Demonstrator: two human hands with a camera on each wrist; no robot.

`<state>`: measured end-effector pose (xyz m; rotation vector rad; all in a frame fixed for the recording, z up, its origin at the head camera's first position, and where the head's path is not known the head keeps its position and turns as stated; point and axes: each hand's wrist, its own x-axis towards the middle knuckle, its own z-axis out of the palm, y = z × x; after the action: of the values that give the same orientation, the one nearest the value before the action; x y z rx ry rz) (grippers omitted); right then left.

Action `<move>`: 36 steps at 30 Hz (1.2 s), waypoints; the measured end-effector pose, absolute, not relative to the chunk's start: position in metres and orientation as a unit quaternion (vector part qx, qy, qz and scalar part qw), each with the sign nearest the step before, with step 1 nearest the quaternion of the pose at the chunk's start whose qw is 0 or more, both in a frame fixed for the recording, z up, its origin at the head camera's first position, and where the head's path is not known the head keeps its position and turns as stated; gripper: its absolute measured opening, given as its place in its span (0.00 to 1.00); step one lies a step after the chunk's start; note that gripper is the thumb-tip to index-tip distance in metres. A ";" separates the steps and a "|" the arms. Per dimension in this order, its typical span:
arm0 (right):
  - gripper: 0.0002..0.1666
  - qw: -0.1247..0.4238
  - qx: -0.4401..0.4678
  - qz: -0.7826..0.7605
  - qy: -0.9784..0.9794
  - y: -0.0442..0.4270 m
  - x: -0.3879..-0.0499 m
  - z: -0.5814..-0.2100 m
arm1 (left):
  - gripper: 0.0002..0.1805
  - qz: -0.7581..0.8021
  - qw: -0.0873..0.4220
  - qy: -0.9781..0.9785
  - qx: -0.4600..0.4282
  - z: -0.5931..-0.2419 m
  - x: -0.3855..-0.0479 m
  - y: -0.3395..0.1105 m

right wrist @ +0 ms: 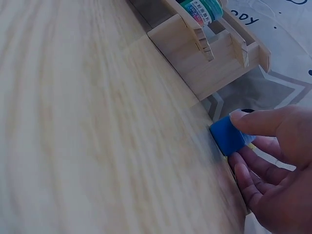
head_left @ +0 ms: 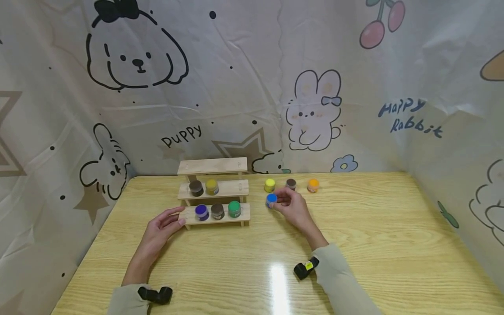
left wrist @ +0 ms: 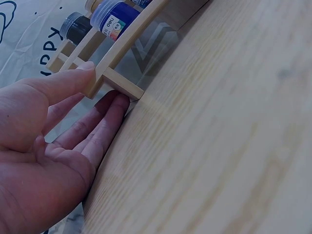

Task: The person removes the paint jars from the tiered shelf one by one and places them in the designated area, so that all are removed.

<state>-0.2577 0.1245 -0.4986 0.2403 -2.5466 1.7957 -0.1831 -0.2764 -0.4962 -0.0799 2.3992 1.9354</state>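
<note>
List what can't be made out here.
- Blue jar's label text: too small in head view; behind the right hand's thumb in right wrist view.
- Orange jar's label text: head view, too small.
- Green jar's upper part: right wrist view, cut off by top edge.

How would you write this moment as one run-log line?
left hand: holds wooden stand; right hand: pinches blue jar beside stand; green jar: bottom tier; orange jar: on table
</note>
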 end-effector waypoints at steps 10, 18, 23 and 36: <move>0.22 0.002 0.085 0.570 -0.817 0.127 -0.256 -0.497 | 0.30 0.629 0.027 0.777 -0.031 -0.497 -0.182 -0.277; 0.23 0.041 0.097 0.589 -0.801 0.129 -0.253 -0.482 | 0.29 0.632 0.027 0.774 -0.026 -0.497 -0.181 -0.275; 0.22 0.052 0.106 0.607 -0.786 0.121 -0.250 -0.467 | 0.29 0.632 0.024 0.774 -0.024 -0.497 -0.183 -0.277; 0.21 0.065 0.187 0.633 -0.748 0.080 -0.238 -0.439 | 0.29 0.627 0.020 0.778 -0.026 -0.497 -0.183 -0.276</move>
<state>-0.2385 0.0799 -0.4393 0.5657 -2.2588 1.9103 -0.1828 -0.2758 -0.4969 -0.0798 2.4138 1.9445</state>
